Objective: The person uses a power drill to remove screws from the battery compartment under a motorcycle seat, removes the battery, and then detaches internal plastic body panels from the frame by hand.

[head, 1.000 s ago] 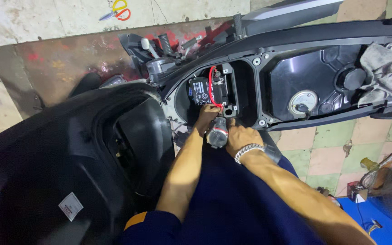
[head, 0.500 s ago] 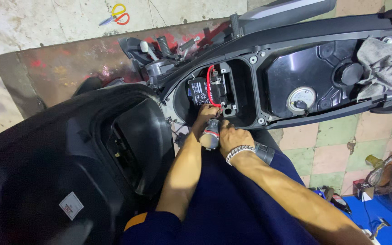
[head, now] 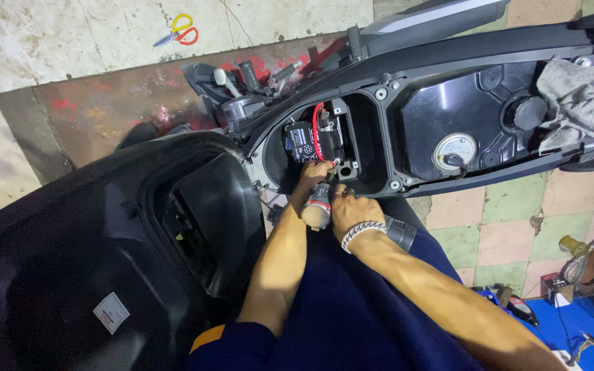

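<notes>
- Fingers of the right hand are wrapped around a small cylindrical tool; left hand fingers pinch its tip at the battery compartment.
- Step judged: terminal fastener being worked; steady axial pressure needed next.

Both hands on a small cylindrical tool beside the scooter's battery.

Scissors, grey rag, raised seat
</notes>
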